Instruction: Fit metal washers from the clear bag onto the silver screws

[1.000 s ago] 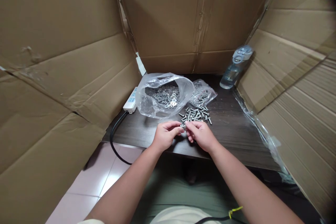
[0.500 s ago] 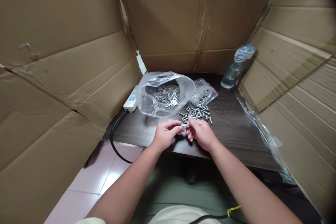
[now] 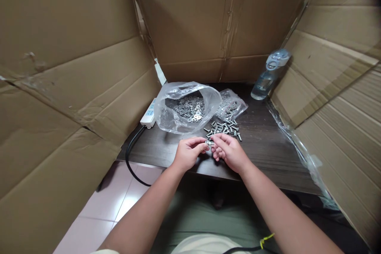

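Note:
Both hands meet over the front of a dark wooden table (image 3: 262,147). My left hand (image 3: 187,154) pinches one end of a small metal bolt (image 3: 209,142) between thumb and forefinger. My right hand (image 3: 230,151) pinches the other end, fingertips almost touching the left ones. Whether a washer sits on the bolt is too small to tell. Just beyond the hands lies a loose pile of bolts (image 3: 223,128). An open clear plastic bag of washers (image 3: 187,107) stands behind the left hand.
A smaller clear bag of bolts (image 3: 232,107) lies behind the pile. A water bottle (image 3: 266,75) leans at the back right. A white power strip (image 3: 149,114) with a black cable (image 3: 131,154) sits at the table's left. Cardboard panels (image 3: 71,87) wall the table on three sides.
The hands stay together on the bolt. The right hand's fingers have shifted slightly on it; the view has drifted a little.

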A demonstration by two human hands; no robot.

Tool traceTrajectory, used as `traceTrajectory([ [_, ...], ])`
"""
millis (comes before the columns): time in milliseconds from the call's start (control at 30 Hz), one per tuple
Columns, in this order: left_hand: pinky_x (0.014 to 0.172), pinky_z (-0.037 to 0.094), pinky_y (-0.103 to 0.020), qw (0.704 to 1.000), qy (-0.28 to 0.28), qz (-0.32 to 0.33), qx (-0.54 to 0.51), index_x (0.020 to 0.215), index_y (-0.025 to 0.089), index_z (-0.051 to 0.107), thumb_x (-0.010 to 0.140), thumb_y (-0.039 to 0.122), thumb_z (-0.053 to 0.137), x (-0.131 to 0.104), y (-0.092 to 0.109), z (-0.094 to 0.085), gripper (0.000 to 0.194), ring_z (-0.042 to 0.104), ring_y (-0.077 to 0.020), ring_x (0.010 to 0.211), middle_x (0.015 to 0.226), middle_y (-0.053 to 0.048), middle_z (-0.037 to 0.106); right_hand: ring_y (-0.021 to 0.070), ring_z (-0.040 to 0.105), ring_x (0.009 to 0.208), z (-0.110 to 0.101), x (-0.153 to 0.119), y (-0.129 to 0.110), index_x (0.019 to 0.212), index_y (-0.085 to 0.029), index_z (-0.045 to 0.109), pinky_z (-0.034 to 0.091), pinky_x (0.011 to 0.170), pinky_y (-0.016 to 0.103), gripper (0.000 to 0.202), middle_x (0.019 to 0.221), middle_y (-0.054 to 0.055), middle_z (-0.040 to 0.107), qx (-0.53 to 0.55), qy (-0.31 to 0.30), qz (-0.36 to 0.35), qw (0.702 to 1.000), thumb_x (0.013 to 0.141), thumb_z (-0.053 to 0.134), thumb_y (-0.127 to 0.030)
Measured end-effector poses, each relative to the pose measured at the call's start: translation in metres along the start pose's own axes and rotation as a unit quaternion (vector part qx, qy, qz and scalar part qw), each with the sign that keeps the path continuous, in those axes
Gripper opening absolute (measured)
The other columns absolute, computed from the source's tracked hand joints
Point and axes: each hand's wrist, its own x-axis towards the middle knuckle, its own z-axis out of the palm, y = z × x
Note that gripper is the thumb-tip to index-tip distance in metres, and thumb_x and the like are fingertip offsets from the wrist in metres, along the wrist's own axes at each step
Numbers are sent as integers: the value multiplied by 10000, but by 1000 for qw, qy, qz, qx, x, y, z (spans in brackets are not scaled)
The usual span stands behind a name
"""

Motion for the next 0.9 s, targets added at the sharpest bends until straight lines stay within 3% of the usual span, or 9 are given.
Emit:
traceTrajectory([
  [133,563,458,-227,1000,-20,20,10,779,123,715,695,280,694,0,3,0,179,554,-114,554,630,-37,653,94,534,506,-1,-1,-1,896,-161,626,441,461,215,308,683,17,622,-15,-48,-16,999,669,740,-337],
  [200,563,457,-223,999,-29,21,13,768,120,713,695,274,694,0,3,0,172,551,-110,555,631,-37,652,89,522,481,-1,1,0,792,-135,635,430,441,209,268,634,21,606,-28,-40,-7,999,709,700,-382],
  [300,559,464,-224,1000,-17,-1,3,768,114,705,669,272,715,0,2,1,186,558,-110,546,624,-37,656,90,503,417,0,3,2,666,-122,591,395,375,201,392,544,13,553,-39,9,0,999,768,597,-501],
  [367,558,473,-232,1000,4,-19,-9,779,108,699,648,275,730,0,1,2,215,573,-120,548,618,-41,660,99,516,409,1,3,2,742,-135,591,394,359,202,390,553,2,552,-18,24,1,1000,767,587,-524],
  [500,554,477,-235,999,17,-19,-25,775,106,701,647,279,727,0,2,3,216,580,-126,548,600,-38,657,103,564,495,-1,-1,-1,935,-170,599,459,443,215,363,691,4,616,1,-24,-9,1000,660,743,-359],
  [567,552,471,-225,1000,3,-12,-19,765,112,707,659,271,720,0,2,2,191,569,-113,540,600,-33,655,98,560,499,-1,-2,-1,880,-149,622,466,458,216,324,697,21,632,-14,-39,-10,999,647,755,-330],
  [700,555,470,-218,1000,-3,-23,-13,758,114,710,646,261,733,1,2,2,186,572,-109,538,611,-36,666,91,507,398,0,2,2,656,-121,585,402,356,199,367,542,9,561,-36,-1,0,999,747,632,-474],
  [800,546,481,-226,998,26,-43,-31,777,109,704,623,264,750,1,1,2,223,601,-132,554,604,-42,672,104,529,405,1,2,1,766,-142,589,409,353,204,356,570,-4,565,-4,17,7,1000,760,610,-498],
  [900,545,488,-227,999,21,-37,-33,789,110,711,645,273,734,2,0,2,218,616,-142,577,623,-50,682,112,577,495,0,0,0,928,-169,595,468,440,222,336,702,11,629,2,-22,-8,1000,693,717,-375],
])
